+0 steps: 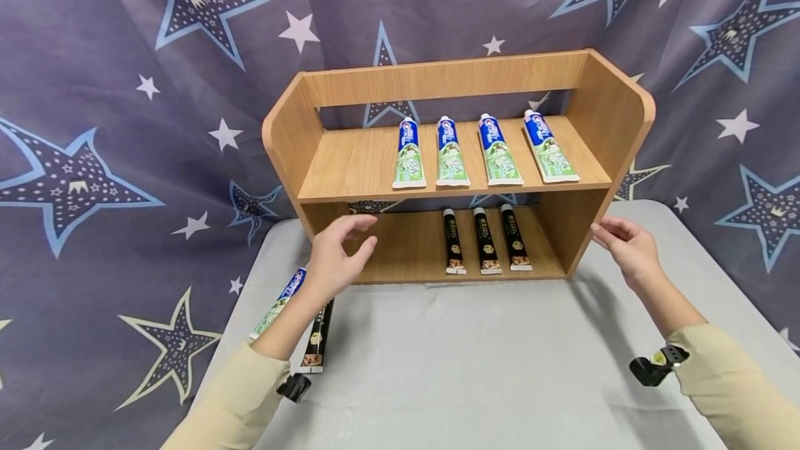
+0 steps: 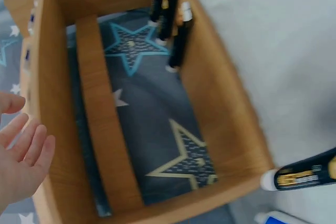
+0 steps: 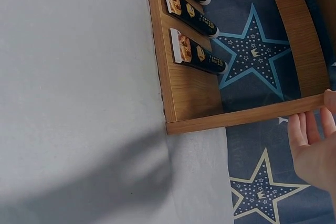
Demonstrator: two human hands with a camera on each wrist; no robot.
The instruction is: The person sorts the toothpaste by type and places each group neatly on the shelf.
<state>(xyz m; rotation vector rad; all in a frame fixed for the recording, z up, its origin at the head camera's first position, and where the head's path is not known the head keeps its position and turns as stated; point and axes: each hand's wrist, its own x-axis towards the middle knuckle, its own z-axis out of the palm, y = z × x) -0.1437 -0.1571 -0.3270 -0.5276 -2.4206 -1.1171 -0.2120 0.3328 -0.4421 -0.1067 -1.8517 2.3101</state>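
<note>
A two-tier wooden shelf (image 1: 369,158) stands on the table. Several blue-and-green toothpaste tubes (image 1: 453,158) lie in a row on its upper board; three black toothpaste tubes (image 1: 485,242) lie on the lower one. My left hand (image 1: 337,255) hovers before the shelf's left side, thumb and fingers apart, holding nothing. At the right side panel (image 3: 247,116), my right hand (image 3: 315,156) pinches the front edge, its thumb over the edge and its fingers against the outer face. Under my left forearm are another black tube (image 1: 317,339) and a blue-and-green tube (image 1: 278,304), partly hidden.
A grey-white cloth (image 1: 462,360) covers the table. Behind the shelf hangs a dark curtain (image 1: 350,12) with a star pattern. A small black device is strapped at each wrist.
</note>
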